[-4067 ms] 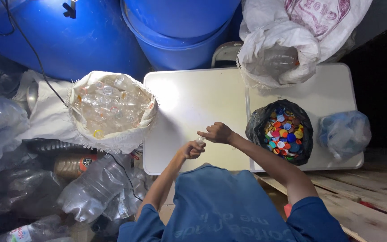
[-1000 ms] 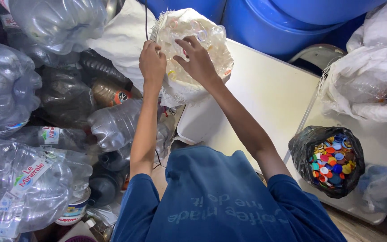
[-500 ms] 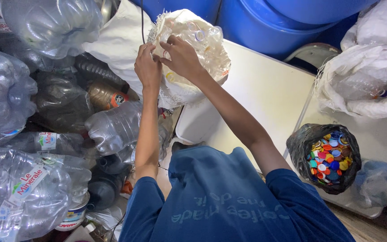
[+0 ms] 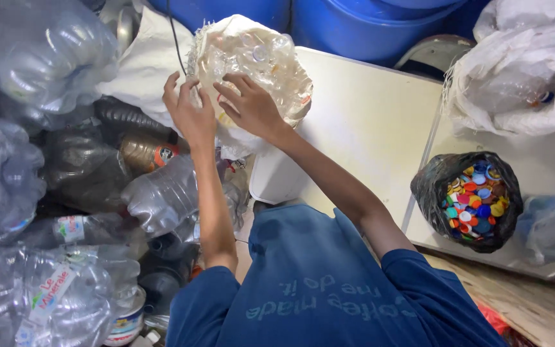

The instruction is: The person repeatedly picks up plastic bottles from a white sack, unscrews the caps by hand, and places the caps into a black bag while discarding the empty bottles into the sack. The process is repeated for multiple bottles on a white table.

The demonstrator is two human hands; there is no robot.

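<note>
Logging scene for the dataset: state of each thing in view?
white sack: open, full of clear bottles
left hand: open, on the sack's rim
right hand: open, on the sack
black bag: open, full of coloured caps
loose bottles: crushed, piled
white table: upright

A white counter [image 4: 367, 128] runs across the middle of the view, its smooth top bright under a light that glares off it. A second white slab [image 4: 547, 173] butts against its right side, with a thin seam between them. Behind both, large blue barrels [image 4: 367, 26] stand close together and fill the top of the view. A pale chair back [image 4: 428, 54] shows between a barrel and the counter. At the lower right, rough wooden planks [image 4: 515, 295] make up the floor, worn and pale. The left side lies in deeper shade than the counter.
</note>
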